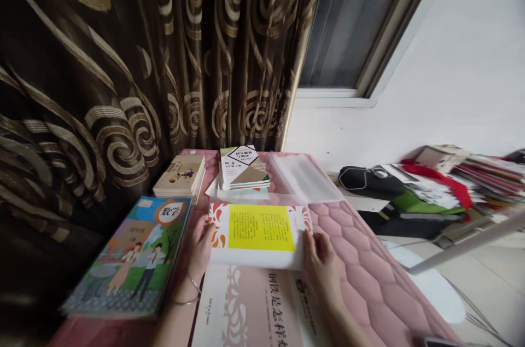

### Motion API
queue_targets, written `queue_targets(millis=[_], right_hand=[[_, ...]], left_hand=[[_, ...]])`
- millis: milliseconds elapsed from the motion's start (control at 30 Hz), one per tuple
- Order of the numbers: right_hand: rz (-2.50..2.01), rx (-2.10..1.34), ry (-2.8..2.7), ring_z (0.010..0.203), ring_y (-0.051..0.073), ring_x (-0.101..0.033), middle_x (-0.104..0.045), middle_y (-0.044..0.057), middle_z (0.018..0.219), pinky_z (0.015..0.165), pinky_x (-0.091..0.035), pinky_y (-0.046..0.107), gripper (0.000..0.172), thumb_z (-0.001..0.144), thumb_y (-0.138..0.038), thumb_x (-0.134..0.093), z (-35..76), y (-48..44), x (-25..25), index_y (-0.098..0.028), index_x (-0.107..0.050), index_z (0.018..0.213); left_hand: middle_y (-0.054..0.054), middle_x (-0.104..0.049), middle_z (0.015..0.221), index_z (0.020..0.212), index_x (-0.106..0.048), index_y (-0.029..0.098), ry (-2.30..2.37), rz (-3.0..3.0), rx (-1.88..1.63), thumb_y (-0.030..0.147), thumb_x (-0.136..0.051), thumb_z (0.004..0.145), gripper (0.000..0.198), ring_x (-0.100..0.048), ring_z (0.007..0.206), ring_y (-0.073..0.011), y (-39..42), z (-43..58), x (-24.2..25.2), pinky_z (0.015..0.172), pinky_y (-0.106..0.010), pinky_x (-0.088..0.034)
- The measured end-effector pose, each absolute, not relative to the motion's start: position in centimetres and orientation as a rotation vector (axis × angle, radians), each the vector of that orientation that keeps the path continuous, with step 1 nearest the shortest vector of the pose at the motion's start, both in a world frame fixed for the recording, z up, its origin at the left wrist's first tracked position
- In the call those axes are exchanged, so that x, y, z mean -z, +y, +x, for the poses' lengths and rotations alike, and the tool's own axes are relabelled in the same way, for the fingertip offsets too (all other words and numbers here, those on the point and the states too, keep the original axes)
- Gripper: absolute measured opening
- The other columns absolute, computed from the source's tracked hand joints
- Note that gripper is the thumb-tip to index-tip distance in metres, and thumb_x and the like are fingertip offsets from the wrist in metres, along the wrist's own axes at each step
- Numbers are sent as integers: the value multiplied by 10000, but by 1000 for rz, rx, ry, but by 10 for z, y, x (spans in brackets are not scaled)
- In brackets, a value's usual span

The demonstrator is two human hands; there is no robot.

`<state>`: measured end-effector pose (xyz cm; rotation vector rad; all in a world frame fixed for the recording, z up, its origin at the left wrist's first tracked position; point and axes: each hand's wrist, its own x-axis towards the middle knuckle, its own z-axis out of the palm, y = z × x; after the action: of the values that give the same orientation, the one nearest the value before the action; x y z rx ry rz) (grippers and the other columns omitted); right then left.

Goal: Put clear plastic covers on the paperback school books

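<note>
In front of me lies a book [262, 308] with a beige and pinkish title page and large Chinese characters. Just beyond that page, both my hands hold a white book cover [261, 229] with a yellow text panel and red-orange leaf patterns, by its two ends. My left hand [200, 246], with a bracelet at the wrist, pinches the left end. The fingers of my right hand [322, 259] are closed on the right end. Part of the cover bends toward me; whether it joins the book cannot be made out.
A maths textbook stack [131, 259] lies at left, with small beige books [180, 176] behind it. Further back are white-covered books [244, 169] and clear plastic sheets [303, 177]. All rest on a pink quilted surface [361, 259]. Curtains hang behind; bags and papers [426, 188] are at right.
</note>
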<state>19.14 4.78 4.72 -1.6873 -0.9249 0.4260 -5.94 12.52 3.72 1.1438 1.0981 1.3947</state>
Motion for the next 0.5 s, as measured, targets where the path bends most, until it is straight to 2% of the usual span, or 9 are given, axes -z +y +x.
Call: queue_targets(millis=[200, 500], right_hand=[[-1644, -391, -908, 628, 192, -532, -611, 32, 679, 556, -413, 275, 514, 801, -715, -437, 192, 50, -41, -209, -516, 757], [-1657, -383, -890, 652, 198, -549, -610, 21, 681, 577, -415, 282, 516, 812, -725, -418, 193, 48, -35, -215, -496, 790]], left_hand=[[-19, -656, 775, 871, -573, 177, 1052, 1175, -1424, 529, -679, 714, 400, -624, 682, -153, 124, -57, -41, 651, -271, -507], [2, -639, 670, 773, -558, 183, 1155, 1147, -1444, 573, -675, 693, 416, -591, 594, -144, 119, -54, -45, 545, -233, -463]])
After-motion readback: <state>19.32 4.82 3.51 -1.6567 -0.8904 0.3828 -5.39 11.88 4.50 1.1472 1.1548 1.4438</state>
